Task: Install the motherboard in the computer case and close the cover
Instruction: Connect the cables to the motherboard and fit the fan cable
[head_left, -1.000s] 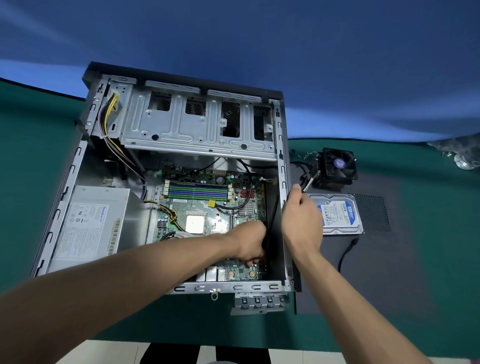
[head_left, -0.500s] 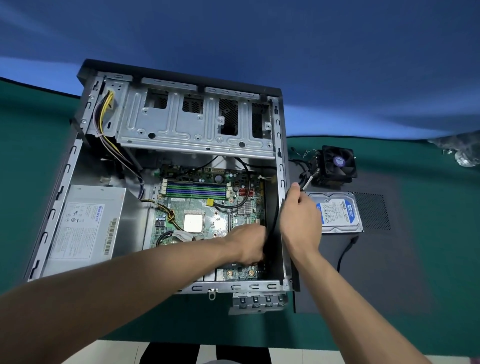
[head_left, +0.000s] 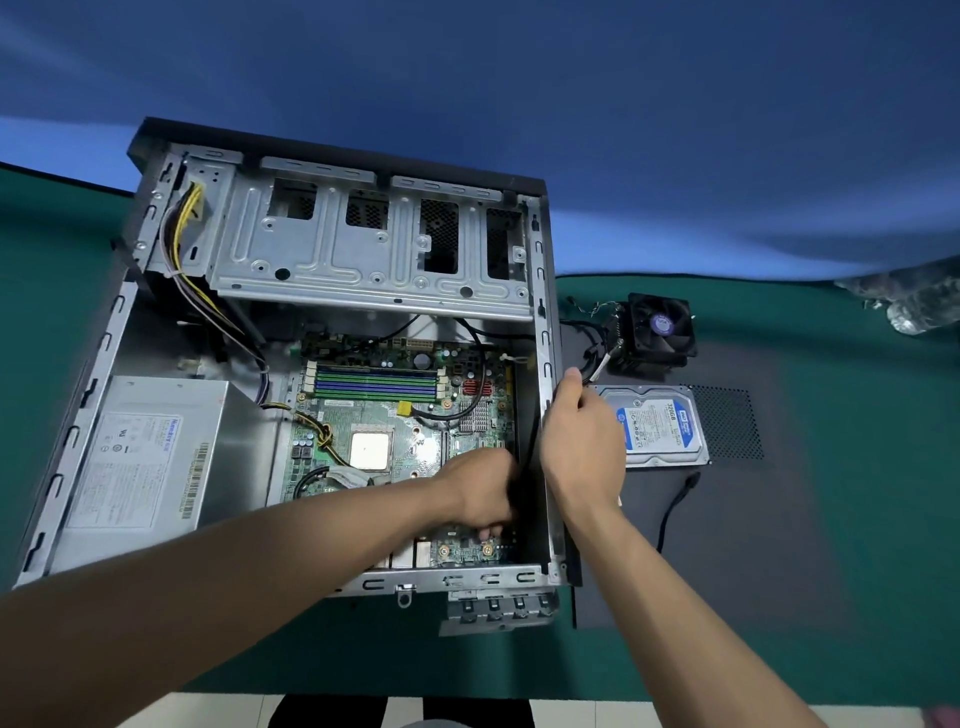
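Observation:
The open computer case (head_left: 72, 415) lies on its side on a green mat. A green motherboard (head_left: 374, 415) lies flat inside it, with coloured memory slots at its far end and a square silver processor in the middle. My left hand (head_left: 483, 493) reaches into the case over the board's near right part, fingers curled down; what they hold is hidden. My right hand (head_left: 582, 447) grips the case's right side wall (head_left: 545, 332), thumb up along the rim. The black side cover (head_left: 727, 519) lies flat to the right of the case.
A grey power supply (head_left: 145, 457) fills the case's left side, and a metal drive cage (head_left: 363, 249) spans its far end. On the cover lie a blue-labelled hard drive (head_left: 660, 421), a black cooler fan (head_left: 660, 327) and a loose black cable (head_left: 675, 504).
The view has shifted slightly. Both hands stay in the same places on the case wall and over the board.

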